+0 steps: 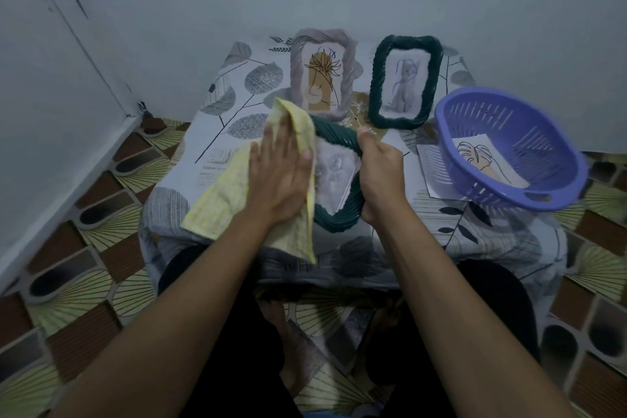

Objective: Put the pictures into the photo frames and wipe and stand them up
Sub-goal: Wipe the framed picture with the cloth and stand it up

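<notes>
A dark green wavy-edged photo frame [339, 214] with a pale picture inside is tilted above the table's near side. My right hand [381, 176] grips its right rim. My left hand [283, 176] lies flat on a yellow cloth [220, 193], pressing it against the frame's left half, which the cloth hides. At the back, a grey frame [298, 54] with an ochre plant drawing and a second dark green frame [380, 61] with a blue-line figure picture stand upright against the wall.
A purple plastic basket [556, 149] at the right holds a leaf drawing [481, 159] and rests on a white sheet [431, 173]. The small table wears a leaf-print cloth [210, 146]. Grey walls close in behind and at left. Patterned floor tiles surround the table.
</notes>
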